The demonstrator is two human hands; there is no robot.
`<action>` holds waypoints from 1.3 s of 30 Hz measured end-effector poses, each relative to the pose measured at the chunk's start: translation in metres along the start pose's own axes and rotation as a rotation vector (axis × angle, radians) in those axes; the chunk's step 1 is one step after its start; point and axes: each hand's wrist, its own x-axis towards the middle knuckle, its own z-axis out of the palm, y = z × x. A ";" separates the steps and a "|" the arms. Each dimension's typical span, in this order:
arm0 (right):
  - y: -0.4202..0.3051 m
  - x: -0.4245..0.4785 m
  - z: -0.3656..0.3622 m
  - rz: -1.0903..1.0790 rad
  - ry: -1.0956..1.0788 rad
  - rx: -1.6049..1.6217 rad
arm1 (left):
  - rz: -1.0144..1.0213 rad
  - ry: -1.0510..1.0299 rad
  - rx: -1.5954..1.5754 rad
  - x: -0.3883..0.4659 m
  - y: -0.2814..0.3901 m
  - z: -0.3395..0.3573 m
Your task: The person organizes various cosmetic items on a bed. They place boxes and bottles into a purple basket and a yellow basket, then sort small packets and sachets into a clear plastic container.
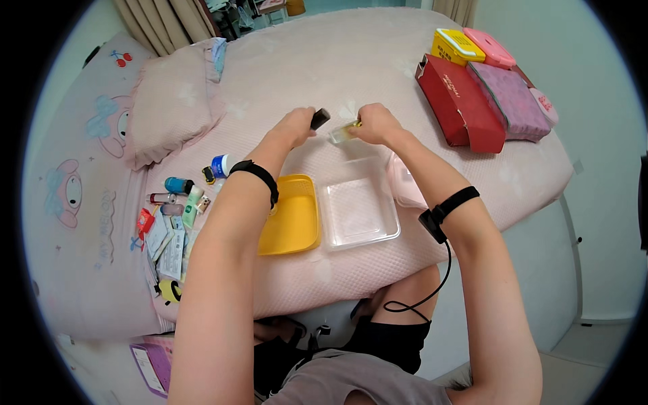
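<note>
My left hand [298, 126] grips a dark cylindrical object [320, 119], perhaps a cap or small bottle, with its end pointing right. Across a narrow gap, my right hand [377, 124] holds a small clear bottle [343, 132] with a gold-coloured part at my fingers; the bottle lies tilted, its base toward the left. Both hands are above the pink quilted bed cover [324, 283]. Nearer to me sits a clear plastic box [360, 243], its inside bare. To its left stands a yellow plastic basket [296, 217], partly behind my left forearm. A pink translucent container or lid [405, 185] shows beside my right forearm.
Small bottles, tubes and packets, among them a green tube [192, 206] and a blue bottle [178, 185], are spread at the left. A pillow [174, 101] lies behind them. A red box [455, 104], a purple fabric case [511, 101] and a yellow tub [455, 46] occupy the far right.
</note>
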 end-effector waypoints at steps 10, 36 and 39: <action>-0.106 -0.070 -0.094 -0.226 0.178 0.004 | 0.094 0.218 -0.242 -0.121 0.040 -0.137; -0.193 -0.103 0.017 -0.324 -0.057 -0.263 | 0.090 0.286 0.015 -0.216 0.011 -0.042; -0.218 -0.109 0.003 -0.363 0.046 -0.325 | 0.150 0.418 -0.072 -0.235 0.004 -0.062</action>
